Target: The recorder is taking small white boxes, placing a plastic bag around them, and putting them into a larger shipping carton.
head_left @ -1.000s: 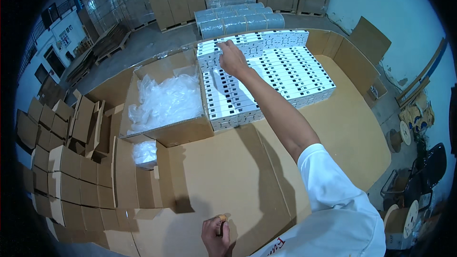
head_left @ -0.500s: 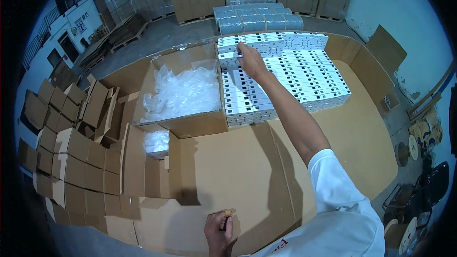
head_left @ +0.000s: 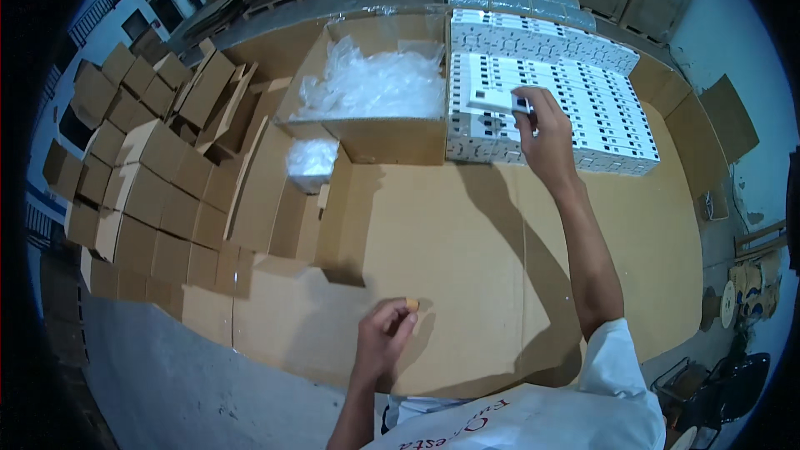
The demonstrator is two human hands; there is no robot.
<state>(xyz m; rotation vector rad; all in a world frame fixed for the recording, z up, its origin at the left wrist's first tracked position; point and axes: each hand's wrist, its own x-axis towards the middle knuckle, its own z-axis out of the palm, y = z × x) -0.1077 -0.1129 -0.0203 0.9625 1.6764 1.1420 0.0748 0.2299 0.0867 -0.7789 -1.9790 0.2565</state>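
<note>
My right hand (head_left: pixel 546 137) is closed on the end of a slim white box (head_left: pixel 493 100) with dark square marks. It holds the box just over the rows of similar white boxes (head_left: pixel 596 104), packed side by side at the far right of the cardboard surface. My left hand (head_left: pixel 383 337) hovers over the near middle of the cardboard, thumb and forefinger apart and the other fingers curled. On its forefinger tip is an orange-tan cover (head_left: pixel 412 305), which looks like a finger cot. Nothing else shows in that hand.
A carton of clear plastic bags (head_left: pixel 375 79) stands left of the white boxes. In front of it, a smaller open brown carton (head_left: pixel 258 192) has a plastic-wrapped white stack (head_left: pixel 312 165) beside it. Many brown cartons (head_left: pixel 158 200) are piled at the left. Wrapped rolls (head_left: pixel 517 0) lie behind.
My right hand has drawn back from the far row toward me, and a slim white box now shows in its grip. The view has shifted; my left hand keeps much the same pose.
</note>
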